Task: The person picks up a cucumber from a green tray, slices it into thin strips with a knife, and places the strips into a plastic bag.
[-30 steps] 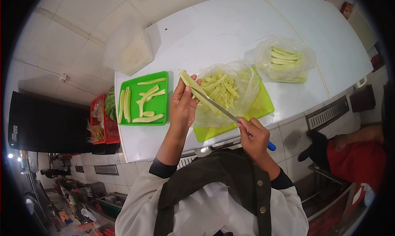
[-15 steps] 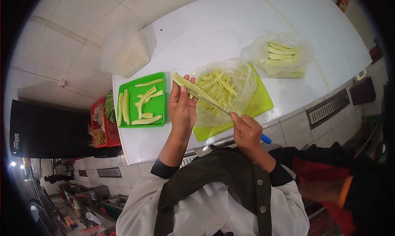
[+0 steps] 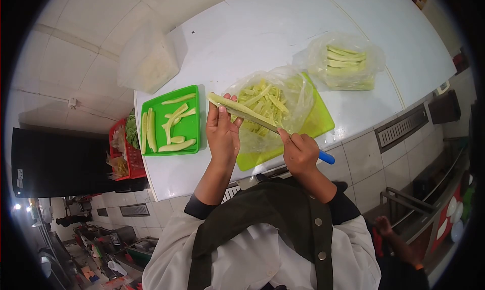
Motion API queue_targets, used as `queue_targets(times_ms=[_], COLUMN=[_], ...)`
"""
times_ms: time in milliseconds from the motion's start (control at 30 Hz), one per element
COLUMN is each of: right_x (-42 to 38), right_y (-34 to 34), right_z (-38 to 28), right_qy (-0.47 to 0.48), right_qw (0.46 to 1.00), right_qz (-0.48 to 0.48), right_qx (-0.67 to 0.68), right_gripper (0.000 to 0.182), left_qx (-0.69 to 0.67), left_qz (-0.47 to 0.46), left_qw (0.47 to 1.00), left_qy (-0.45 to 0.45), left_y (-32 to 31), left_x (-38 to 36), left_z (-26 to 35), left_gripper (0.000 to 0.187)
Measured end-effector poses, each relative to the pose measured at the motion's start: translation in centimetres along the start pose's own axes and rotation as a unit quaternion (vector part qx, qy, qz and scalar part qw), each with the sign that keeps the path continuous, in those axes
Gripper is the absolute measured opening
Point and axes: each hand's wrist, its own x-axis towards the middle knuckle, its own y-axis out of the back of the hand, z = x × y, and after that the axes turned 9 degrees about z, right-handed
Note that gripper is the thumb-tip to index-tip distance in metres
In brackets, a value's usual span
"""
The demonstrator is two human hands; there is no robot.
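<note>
A long, pale green peeled cucumber piece [image 3: 218, 99] lies across the fingers of my left hand [image 3: 224, 133], its thumb pressing on the near side. My right hand [image 3: 300, 154] grips a knife with a blue handle [image 3: 326, 157]; the blade lies along the cucumber's lower edge, slanting up to the left. Beneath the blade, an open clear plastic bag [image 3: 302, 100] holds many wet cucumber core strips [image 3: 262, 102]. The bag rests on a yellow-green cutting board [image 3: 323, 119]. Left of my left hand, a green tray [image 3: 197, 131] carries several peeled cucumber pieces [image 3: 177, 145].
A second clear bag [image 3: 375, 62] with stacked cucumber strips [image 3: 346, 62] stands at the table's right. A translucent container [image 3: 151, 62] stands at the back left. Beyond the left edge is a red basket [image 3: 135, 161]. Another person's hand [image 3: 384, 225] shows at lower right.
The knife and cucumber have shifted slightly, with more of the blue handle showing. The other person at the right has moved away toward the lower right. The view has tilted a little.
</note>
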Motion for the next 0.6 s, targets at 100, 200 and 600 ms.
queue_targets(times_ms=[100,200,600], right_x=[0.1,0.2,0.8], right_y=[-0.3,-0.2,2.8], right_z=[0.3,0.9,-0.9], right_qy=[0.007,-0.023,-0.211], right_qw=[1.000,0.999,0.964], right_qz=[-0.005,-0.022,-0.101], right_qx=[-0.019,-0.030,0.130], right_gripper=[0.036,0.032,0.019], left_qx=[0.027,0.029,0.016], left_qz=[0.017,0.020,-0.017], left_qw=[0.999,0.999,1.000], left_qy=[0.006,0.018,0.016], left_y=[0.5,1.1,1.3], left_x=[0.2,0.2,0.5], left_z=[-0.3,-0.7,0.0], left_gripper=[0.046,0.046,0.045])
